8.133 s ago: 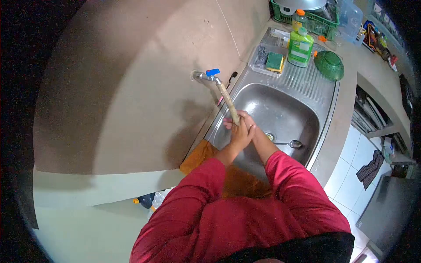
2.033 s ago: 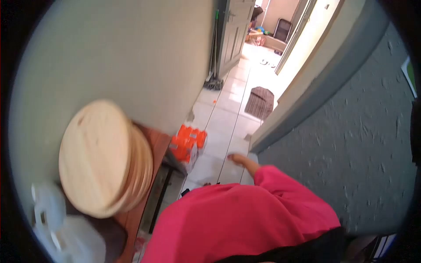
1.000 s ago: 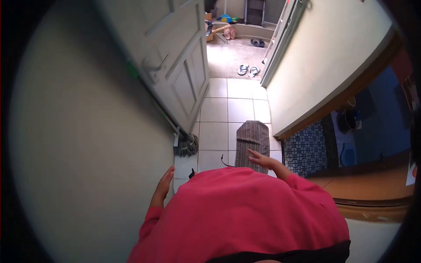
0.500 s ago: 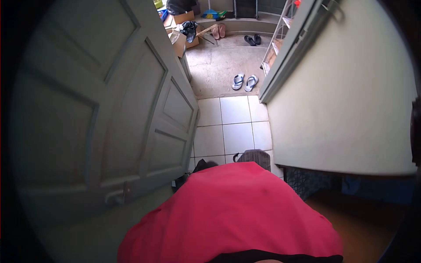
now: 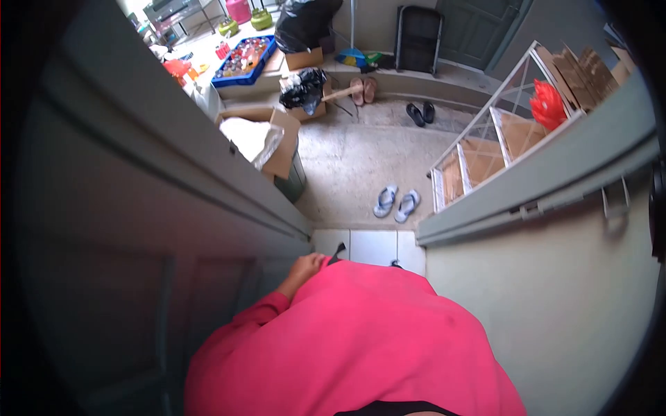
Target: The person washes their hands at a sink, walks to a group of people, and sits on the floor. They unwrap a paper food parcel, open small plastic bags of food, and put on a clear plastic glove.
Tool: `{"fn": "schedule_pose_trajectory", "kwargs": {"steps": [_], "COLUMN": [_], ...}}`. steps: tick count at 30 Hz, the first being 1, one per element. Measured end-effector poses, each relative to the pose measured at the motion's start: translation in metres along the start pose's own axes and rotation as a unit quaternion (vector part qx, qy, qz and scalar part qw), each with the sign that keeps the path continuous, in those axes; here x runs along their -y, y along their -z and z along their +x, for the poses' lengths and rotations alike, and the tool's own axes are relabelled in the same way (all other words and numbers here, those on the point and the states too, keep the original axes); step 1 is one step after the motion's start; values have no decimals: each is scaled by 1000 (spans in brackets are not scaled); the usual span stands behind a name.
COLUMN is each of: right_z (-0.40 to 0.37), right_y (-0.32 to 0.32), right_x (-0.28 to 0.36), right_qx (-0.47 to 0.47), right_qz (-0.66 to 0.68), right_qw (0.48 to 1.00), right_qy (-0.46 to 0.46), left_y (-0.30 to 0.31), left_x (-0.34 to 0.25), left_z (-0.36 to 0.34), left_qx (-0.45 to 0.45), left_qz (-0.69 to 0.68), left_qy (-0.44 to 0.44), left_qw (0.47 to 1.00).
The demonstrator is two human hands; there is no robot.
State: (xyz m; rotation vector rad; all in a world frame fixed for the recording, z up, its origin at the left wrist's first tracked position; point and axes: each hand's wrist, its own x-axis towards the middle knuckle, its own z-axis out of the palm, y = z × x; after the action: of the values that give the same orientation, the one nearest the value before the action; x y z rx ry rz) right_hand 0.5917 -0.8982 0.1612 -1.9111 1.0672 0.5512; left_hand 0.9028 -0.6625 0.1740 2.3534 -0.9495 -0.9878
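My left hand (image 5: pixel 305 266) is at the left edge of my pink top (image 5: pixel 374 319), close to the grey door (image 5: pixel 208 277). Its fingers are curled, and I cannot tell what they hold. Right beside the fingertips, a black strap-like piece (image 5: pixel 338 251) sticks up past the cloth. Another small black tip (image 5: pixel 396 263) shows over the front of the top. My right hand is out of view. Ahead on the concrete lies a pair of blue-and-white flip-flops (image 5: pixel 397 202), just beyond the white tiles (image 5: pixel 373 246) of the doorway.
Left of the doorway stands an open cardboard box (image 5: pixel 281 149) on a dark bin. A white rack (image 5: pixel 479 156) with cardboard and a red bag (image 5: pixel 548 105) is at right. Farther off are black sandals (image 5: pixel 420 113), pink sandals (image 5: pixel 363 90) and a blue crate (image 5: pixel 244 61).
The view has moved forward to the doorway and tilted up, so more of the outside shows. My left hand has come into view; the grey object on the tiles is no longer visible.
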Motion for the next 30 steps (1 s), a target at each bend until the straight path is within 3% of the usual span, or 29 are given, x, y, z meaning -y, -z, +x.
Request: {"fn": "schedule_pose_trajectory", "kwargs": {"steps": [1,2,5,8,10,11,12,13,14,15,16,17,18,20,22,24,26,30], "right_z": [5,11,46,92,133,156,177,190,211,234,254,266,329,375,396,403,413,517], "right_y": [15,32,81,144,198,220,247,273,297,317,334,343,368,368,372,380,395,412], "right_x": [-5,-9,-13,2,29,47,70,103,131,156,182,217,252,248,282,317,366,398], "right_qx": [5,10,27,46,54,46,42,-21,-20,-10,4,36,27,188,147,136,123,84], "right_qz": [4,4,-11,-59,-119,-164,-201,-228,-244,-184,-120,-20,-44,47,22,-9,172,142], "right_qw": [1000,1000,998,995,989,983,977,973,970,980,981,988,983,970,976,981,973,975], "right_qy": [-14,-28,-57,-64,-68,-67,-62,-18,-4,76,153,148,176,146,162,141,91,152], "left_y": [4,7,-14,50,60,71,86,103,115,113,111,125,158,178,203,249,294,315], "left_x": [-4,-1,41,-66,-85,-108,-133,-149,-159,-155,-151,-157,-157,-143,-129,-137,-149,-119], "left_z": [26,51,130,159,208,221,228,237,251,271,287,293,343,381,422,448,460,513], "left_qx": [60,48,160,50,-42,-4,29,88,149,163,150,127,78,8,-46,9,96,-2], "left_qz": [33,41,214,280,109,-85,-283,-319,-356,-312,-322,-280,-236,-269,-189,-215,-253,-261], "left_qy": [27,29,-31,-1,-127,-109,-97,-66,-40,17,18,-1,-28,-32,4,57,93,73], "left_qw": [997,998,963,959,985,990,954,941,922,936,935,952,968,963,981,975,958,962]}}
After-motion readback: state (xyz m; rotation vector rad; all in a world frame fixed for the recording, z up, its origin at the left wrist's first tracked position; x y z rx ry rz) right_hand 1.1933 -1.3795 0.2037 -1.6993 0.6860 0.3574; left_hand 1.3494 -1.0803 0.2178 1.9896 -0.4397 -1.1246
